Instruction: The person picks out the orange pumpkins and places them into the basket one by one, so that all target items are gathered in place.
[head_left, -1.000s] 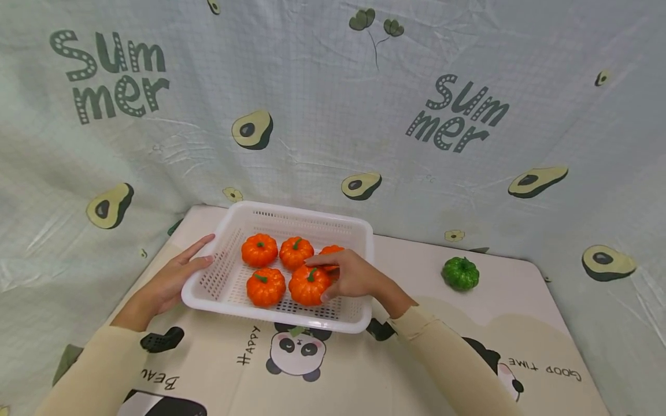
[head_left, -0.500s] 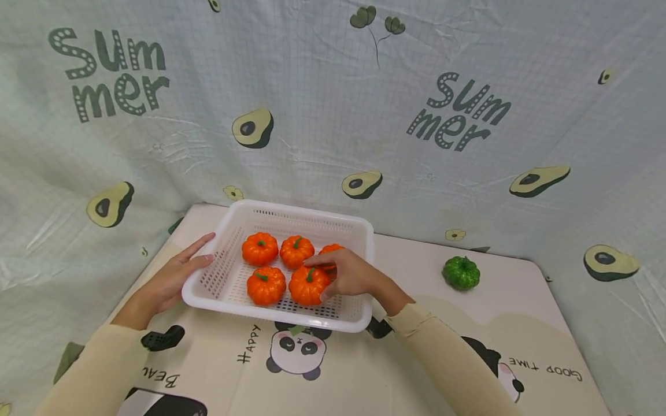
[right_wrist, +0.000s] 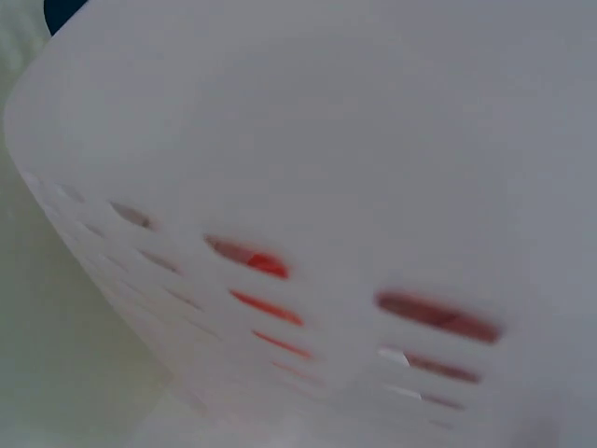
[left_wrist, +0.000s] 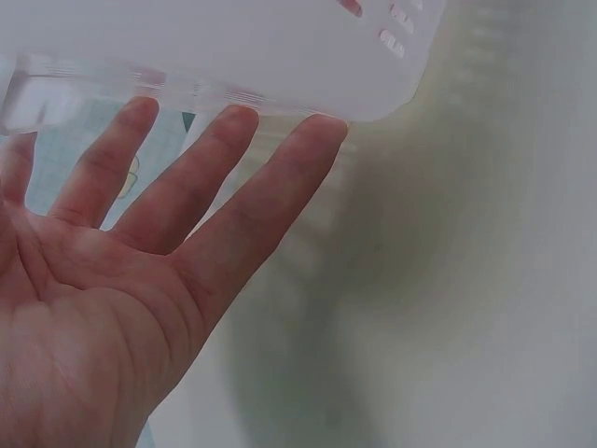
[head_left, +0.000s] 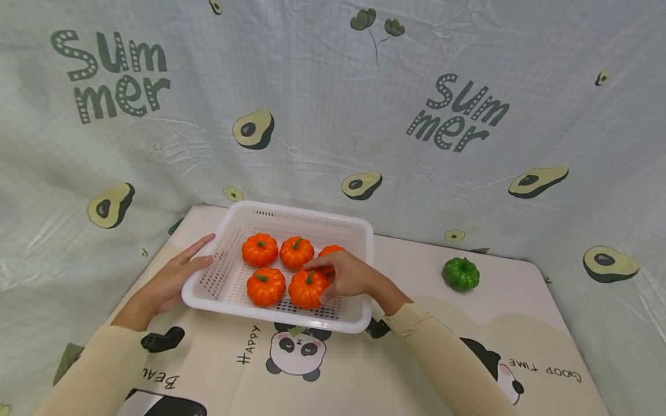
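Note:
A white plastic basket (head_left: 291, 319) with slotted walls holds several small orange toy pumpkins (head_left: 260, 250). At its left end is my left hand (head_left: 169, 280), thumb at the rim; in the left wrist view its straight fingers (left_wrist: 238, 205) touch the basket's lower edge (left_wrist: 233, 56). My right hand (head_left: 351, 276) reaches in over the right side and grips the front right pumpkin (head_left: 306, 290), thumb at its front and fingers behind the stem. Another pumpkin (head_left: 331, 251) is partly hidden behind that hand. The right wrist view shows the basket wall (right_wrist: 308, 140) close up, with orange behind its slots.
A green toy pumpkin (head_left: 461, 274) sits on the table to the right of the basket. The table cover (head_left: 354, 375) carries printed pandas and lettering. A pale curtain (head_left: 312, 86) with avocado prints hangs behind the table and at both sides.
The gripped pumpkin has shifted slightly left and toward the front of the basket, and my right hand has edged left. My left hand and the basket stay in place.

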`<state>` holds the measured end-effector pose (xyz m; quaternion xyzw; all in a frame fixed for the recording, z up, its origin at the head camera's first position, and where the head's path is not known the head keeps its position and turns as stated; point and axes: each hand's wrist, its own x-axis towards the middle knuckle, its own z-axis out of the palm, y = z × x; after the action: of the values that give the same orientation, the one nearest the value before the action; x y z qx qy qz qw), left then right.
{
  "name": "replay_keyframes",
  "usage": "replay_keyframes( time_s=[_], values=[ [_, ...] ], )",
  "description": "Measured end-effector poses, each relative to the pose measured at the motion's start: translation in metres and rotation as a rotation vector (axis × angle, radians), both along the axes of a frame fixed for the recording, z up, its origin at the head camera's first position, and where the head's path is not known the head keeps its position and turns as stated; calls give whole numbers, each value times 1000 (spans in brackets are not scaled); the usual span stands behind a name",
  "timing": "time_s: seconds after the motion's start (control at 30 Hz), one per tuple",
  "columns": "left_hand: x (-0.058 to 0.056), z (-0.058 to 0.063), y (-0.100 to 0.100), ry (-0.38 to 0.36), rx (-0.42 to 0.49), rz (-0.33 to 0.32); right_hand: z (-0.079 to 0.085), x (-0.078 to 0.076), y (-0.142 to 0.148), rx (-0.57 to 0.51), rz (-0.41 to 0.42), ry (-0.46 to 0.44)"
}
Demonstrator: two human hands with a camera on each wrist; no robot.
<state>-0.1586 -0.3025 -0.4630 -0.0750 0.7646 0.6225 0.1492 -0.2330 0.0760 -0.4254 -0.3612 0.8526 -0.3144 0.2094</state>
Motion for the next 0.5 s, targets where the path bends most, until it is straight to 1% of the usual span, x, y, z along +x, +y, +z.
replay_keyframes(
  time_s=[0.23, 0.5],
  values=[
    [0, 1, 0, 2, -8, 4, 2, 0, 0, 20, 1, -16],
    [1, 1, 1, 2, -16, 4, 0, -2, -2, 43, 13, 2]
  ],
)
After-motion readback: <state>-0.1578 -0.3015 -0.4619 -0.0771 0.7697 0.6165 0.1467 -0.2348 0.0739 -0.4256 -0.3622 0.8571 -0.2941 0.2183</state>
